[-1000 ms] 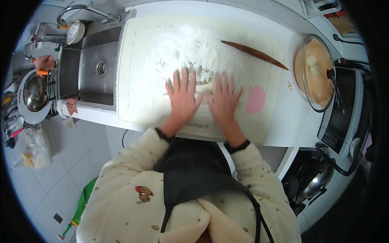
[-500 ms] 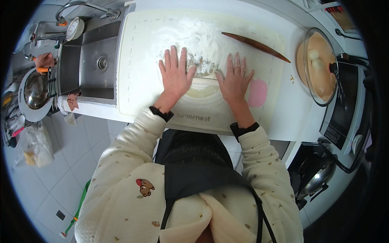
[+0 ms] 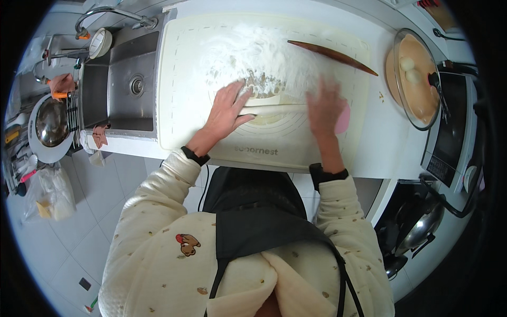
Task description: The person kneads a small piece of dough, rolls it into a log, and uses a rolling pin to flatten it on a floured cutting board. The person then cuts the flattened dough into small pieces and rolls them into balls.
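A pale rope of dough (image 3: 282, 109) stretches crosswise on the cream mat (image 3: 174, 105), longer than the gap between my hands. My left hand (image 3: 224, 111) curls about its left end, thumb on the near side and fingers on the far side. Over the right end is my right hand (image 3: 325, 108), smeared by motion, so its fingers cannot be made out. White flour (image 3: 253, 47) is spread over the mat beyond the dough. Partly behind my right hand lies a pink scraper (image 3: 344, 119). A brown tapered rolling pin (image 3: 332, 57) rests on the mat's far right.
Left of the mat is a steel sink (image 3: 119, 111) with a faucet (image 3: 113, 10). On the right stand a large bowl under a glass lid (image 3: 414, 79), with pale round pieces showing inside, and a microwave oven (image 3: 449, 127). A lidded pan (image 3: 52, 122) sits far left.
My hands have moved apart from lying flat with spread fingers. The left has curled around the dough's end, the right has shifted rightward. The dough rope shows longer.
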Available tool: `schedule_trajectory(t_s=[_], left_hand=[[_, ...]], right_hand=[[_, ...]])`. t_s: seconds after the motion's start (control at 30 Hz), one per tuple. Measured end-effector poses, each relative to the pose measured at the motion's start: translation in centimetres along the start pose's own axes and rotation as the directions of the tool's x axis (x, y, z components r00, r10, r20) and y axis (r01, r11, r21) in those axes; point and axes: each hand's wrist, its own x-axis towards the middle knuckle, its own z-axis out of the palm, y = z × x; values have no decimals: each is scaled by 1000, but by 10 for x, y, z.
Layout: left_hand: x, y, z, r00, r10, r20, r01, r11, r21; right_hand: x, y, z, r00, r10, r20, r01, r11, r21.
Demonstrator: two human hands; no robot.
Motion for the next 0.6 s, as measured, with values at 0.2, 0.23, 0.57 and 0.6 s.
schedule_trajectory(t_s=[0.2,0.23,0.57,0.6], left_hand=[[-36,-16,-12,998,-64,-24,61,992,-111],[-44,-19,-16,995,-92,-25,89,990,-105],[-35,-15,-38,998,-64,18,65,996,-68],[-16,-6,-27,999,-33,32,36,994,-101]], right_hand=[[-35,36,-40,909,411,71,-417,895,157],[-35,35,-44,899,428,92,-437,886,157],[-30,37,-35,856,454,247,-510,823,251],[-38,35,-32,880,412,236,-470,826,312]])
